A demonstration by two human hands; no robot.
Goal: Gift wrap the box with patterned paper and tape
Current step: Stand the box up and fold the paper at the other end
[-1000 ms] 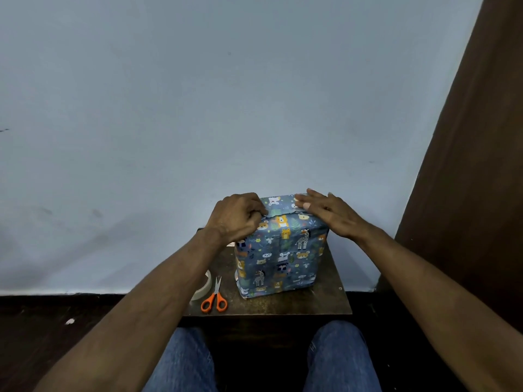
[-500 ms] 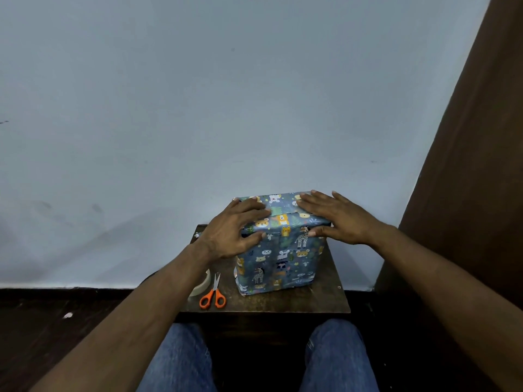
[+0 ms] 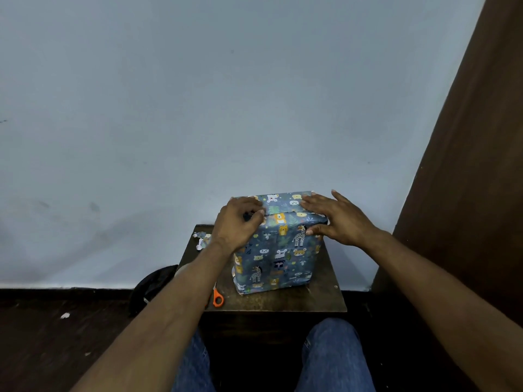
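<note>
The left hand (image 3: 237,224) sits at the box's upper left corner with its fingers curled in, fingertips pinching the paper along the fold line near the top front edge. The right hand (image 3: 336,219) lies flat and spread over the upper right corner, fingers straight across the top face and the thumb pressed against the front face. Between them stands the box (image 3: 278,247), a squarish block upright in the middle of the worktop (image 3: 319,298), fully covered in smooth, slightly glossy blue-grey paper printed with cartoon animals: giraffes, bears, tigers and white bear faces among small leaves. A folded flap crosses the top of the front face as a crisp horizontal crease. No writing or label can be read on it. The worktop is a small, dark, mottled square board with a worn, speckled surface. On its left part, partly hidden by the left forearm, lie scissors (image 3: 217,299) with an orange plastic loop handle. At the back left corner rests a crumpled scrap of the same patterned paper (image 3: 202,239). Blue denim knees show below, a pale blue matte wall behind.
</note>
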